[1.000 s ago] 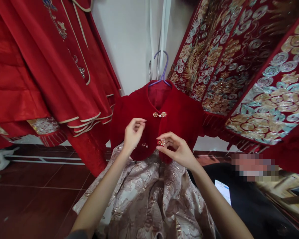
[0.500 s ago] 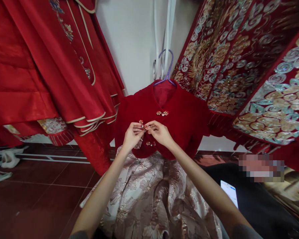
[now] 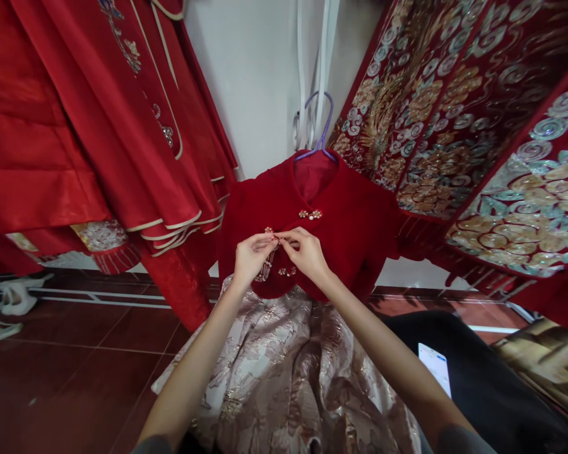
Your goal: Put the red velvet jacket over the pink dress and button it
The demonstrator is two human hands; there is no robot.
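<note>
A short red velvet jacket (image 3: pixel 355 221) hangs in front of me on a purple hanger (image 3: pixel 325 123). An ornate gold flower-and-pearl clasp (image 3: pixel 311 215) joins its front edges below the neckline. Lower down, my left hand (image 3: pixel 252 257) and my right hand (image 3: pixel 303 253) meet fingertip to fingertip, both pinched on a second clasp that the fingers mostly cover. One flower (image 3: pixel 268 229) of the trim shows just above them. Beaded tassels (image 3: pixel 264 271) dangle beneath my left hand, and a third clasp (image 3: pixel 288 272) sits near the jacket's hem.
A pale metallic brocade skirt (image 3: pixel 265 378) spreads below the jacket. Red garments (image 3: pixel 137 145) hang at left, sequined red ones (image 3: pixel 421 126) at right. A phone (image 3: pixel 434 369) lies on a black surface (image 3: pixel 483 378). Light shoes (image 3: pixel 17 297) stand near a white floor rail (image 3: pixel 108 299).
My fingertips have drawn closer together over the clasp, covering more of it. The view has shifted slightly, and the blurred patch at right is gone.
</note>
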